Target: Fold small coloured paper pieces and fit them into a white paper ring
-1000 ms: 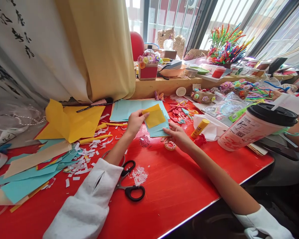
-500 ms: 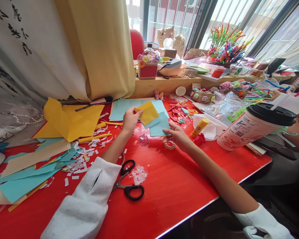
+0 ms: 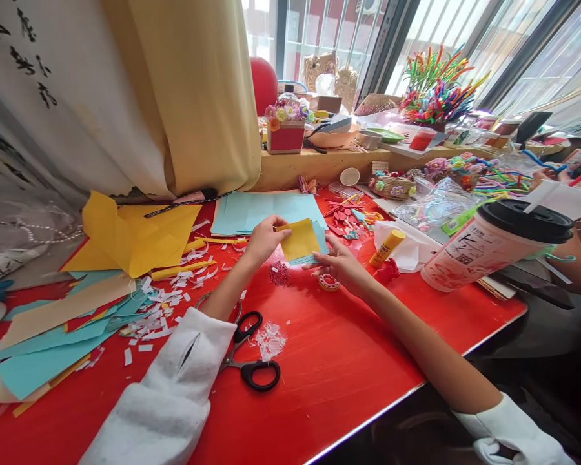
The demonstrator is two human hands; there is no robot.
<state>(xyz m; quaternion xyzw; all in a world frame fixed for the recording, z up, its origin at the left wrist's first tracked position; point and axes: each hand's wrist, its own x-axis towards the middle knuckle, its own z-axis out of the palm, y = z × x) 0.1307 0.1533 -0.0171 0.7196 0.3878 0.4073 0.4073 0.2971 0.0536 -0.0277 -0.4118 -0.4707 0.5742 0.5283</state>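
My left hand (image 3: 265, 240) pinches the left edge of a yellow paper square (image 3: 300, 243). Behind that square lie light blue paper squares (image 3: 320, 237), stacked nearly in line with it. At their lower right corner, my right hand (image 3: 341, 263) grips the blue squares between thumb and fingers. Both hands hold the papers just above the red table (image 3: 329, 361). A small red and white round item (image 3: 328, 282) lies under my right hand. Black-handled scissors (image 3: 252, 352) rest on the table by my left sleeve.
Larger blue sheets (image 3: 266, 210) lie behind my hands. Yellow paper (image 3: 140, 236) and blue strips (image 3: 68, 342) with white scraps spread at left. At right stand a glue stick (image 3: 387, 248) and a tilted-looking lidded cup (image 3: 489, 245). Another person's arm (image 3: 578, 258) shows at the far right.
My left hand has brought the yellow square right and down onto the blue squares, which now sit closer together behind it. My right hand has barely moved.
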